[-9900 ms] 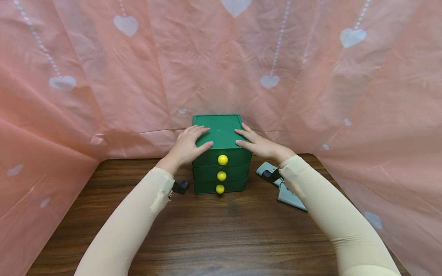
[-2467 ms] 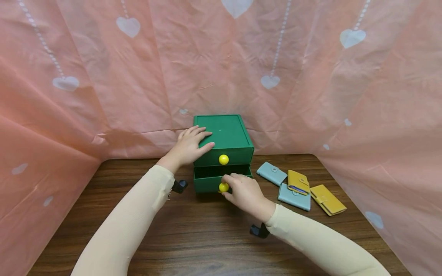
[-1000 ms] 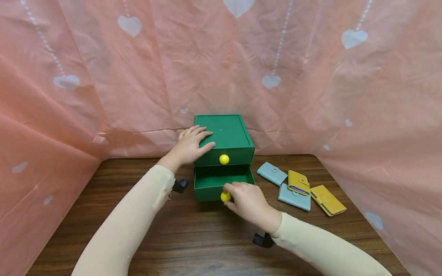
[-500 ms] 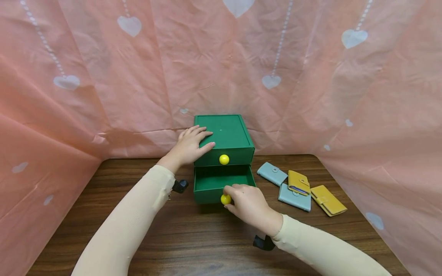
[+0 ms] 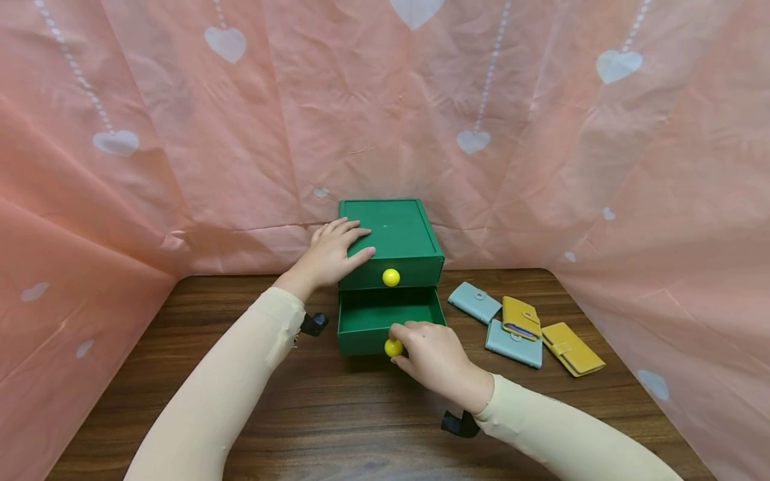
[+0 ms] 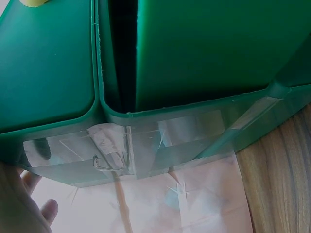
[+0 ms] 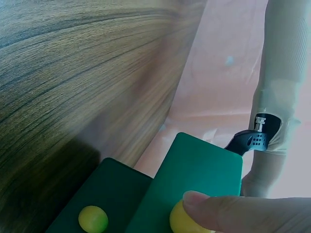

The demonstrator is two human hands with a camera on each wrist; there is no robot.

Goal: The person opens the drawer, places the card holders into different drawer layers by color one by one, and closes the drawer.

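A green drawer cabinet [image 5: 391,227] with round yellow knobs stands at the back of the table. Its middle drawer [image 5: 361,342] is pulled well out; the part of its inside that shows holds nothing. My right hand [image 5: 438,357] pinches that drawer's yellow knob [image 5: 393,347], and the thumb lies against the knob [image 7: 183,221] in the right wrist view. Spread fingers of my left hand [image 5: 327,257] rest on the cabinet's top left edge. The top drawer [image 5: 361,272] is closed. Below, the bottom drawer [image 7: 104,194] shows closed in the right wrist view.
Right of the cabinet lie two light blue wallets [image 5: 474,302] and two yellow wallets [image 5: 573,349]; one yellow wallet [image 5: 520,316] overlaps a blue wallet [image 5: 511,346]. Pink cloth [image 5: 385,133] with white hearts encloses the wooden table [image 5: 337,427].
Earlier both hands lay on the cabinet top with all drawers closed. My right hand has since taken the middle knob and drawn the drawer toward me; over the last half second it holds still.
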